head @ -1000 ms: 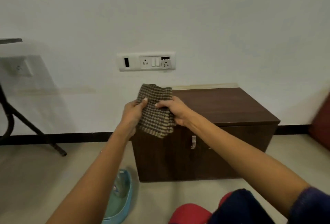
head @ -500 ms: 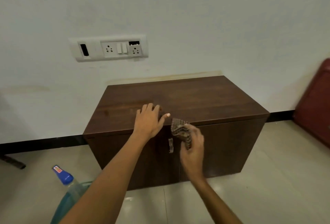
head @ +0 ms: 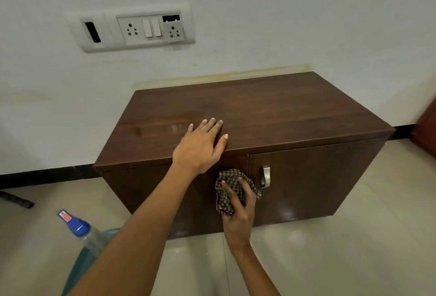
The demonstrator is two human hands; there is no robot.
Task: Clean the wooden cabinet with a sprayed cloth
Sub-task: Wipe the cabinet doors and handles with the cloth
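With the spray bottle point(head: 77, 225) low at left, our left grip point(head: 200, 147) lies spread flat on the cabinet point(head: 283, 111) top; our right grip point(head: 238, 225) clutches the bunched cloth point(head: 227, 187) at the front door, near the handle point(head: 266, 176); we judge wiping barely begun, most surfaces left.

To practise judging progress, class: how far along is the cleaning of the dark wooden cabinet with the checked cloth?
Done: the blue-capped spray bottle sits aside, low left, and the brown checked cloth is bunched ready. In hand: the right hand grips it at the front of the dark wooden cabinet, left hand flat on top. Left: no wiped areas show, so seemingly most surfaces.
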